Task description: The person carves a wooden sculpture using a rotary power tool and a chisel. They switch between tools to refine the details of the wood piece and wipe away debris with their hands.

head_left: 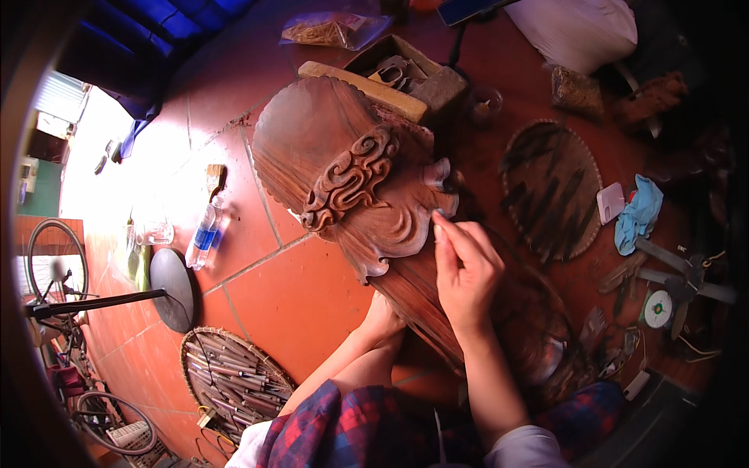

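A large reddish-brown wood carving (312,125) slants across the middle, with a smooth rounded panel, a band of raised scrolls (351,175) and wavy, pale-edged folds (402,234). At one of those edges, my right hand (468,269) is closed in a pinch, its fingertips touching the wood. Whatever small thing may be between them is too small to name. Lower down, my left hand (382,318) rests against the underside of the carving. Its fingers are hidden behind the wood.
A round basket of chisels (234,374) is at lower left, near a dark round stand base (172,288), a plastic bottle (204,238) and a brush (215,179). Beyond the carving lies a tool box (445,90). Another round tray (511,187) and a blue cloth (638,214) lie right.
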### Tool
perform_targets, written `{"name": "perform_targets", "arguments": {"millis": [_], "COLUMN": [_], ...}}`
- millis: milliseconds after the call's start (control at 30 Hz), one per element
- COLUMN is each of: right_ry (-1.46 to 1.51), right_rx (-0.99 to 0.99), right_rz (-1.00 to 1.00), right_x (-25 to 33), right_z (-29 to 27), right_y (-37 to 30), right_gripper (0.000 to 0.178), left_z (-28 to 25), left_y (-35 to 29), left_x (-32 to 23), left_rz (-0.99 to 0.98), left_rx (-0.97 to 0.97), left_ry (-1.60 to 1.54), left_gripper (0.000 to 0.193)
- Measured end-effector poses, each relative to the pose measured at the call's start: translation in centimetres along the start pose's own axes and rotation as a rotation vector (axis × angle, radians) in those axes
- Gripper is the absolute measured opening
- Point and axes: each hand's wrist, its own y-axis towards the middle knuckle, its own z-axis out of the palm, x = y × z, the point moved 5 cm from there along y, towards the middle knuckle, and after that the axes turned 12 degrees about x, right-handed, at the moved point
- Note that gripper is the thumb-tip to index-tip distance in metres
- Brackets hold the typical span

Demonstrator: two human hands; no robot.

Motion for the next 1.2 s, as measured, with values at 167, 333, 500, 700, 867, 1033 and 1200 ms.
{"name": "perform_targets", "arguments": {"millis": [167,333,500,700,867,1033,1200], "right_ry": [0.045,0.082,0.015,0.247,0.028,0.228,0.039], "right_rx": [0.073,-0.031,0.029,-0.037,0.001,0.011,0.06], "right_rz": [-0.053,0.142,0.022,0.178,0.045,0.125,0.075], "right_x": [0.0,-0.6,-0.8,-1.5,-0.9,-1.1,-0.8], "right_z": [0.7,-0.2,1.1,0.4,1.5,0.9,1.5], "right_y": [-1.8,0.0,-0.7,-1.4,-1.0,-1.3,-0.9], "right_gripper": [0.023,0.017,0.016,0.017,0.015,0.016,0.016], "left_z": [0.2,2.1,1.5,1.7,-0.6,2.0,-2.0], "left_y": [-0.3,-1.0,-1.0,-0.7,-0.2,-0.4,-2.1], "left_x": [0.6,2.6,2.1,2.0,-0.4,3.1,-0.1], "left_rz": [-0.001,-0.18,-0.134,-0.121,0.002,-0.088,-0.185], "left_rx": [-0.063,-0.086,-0.097,-0.116,-0.005,-0.025,0.358], "left_ry": [-0.166,-0.497,-0.404,-0.363,-0.047,-0.375,-0.132], "left_gripper": [0.041,0.042,0.043,0.045,0.047,0.047,0.035]}}
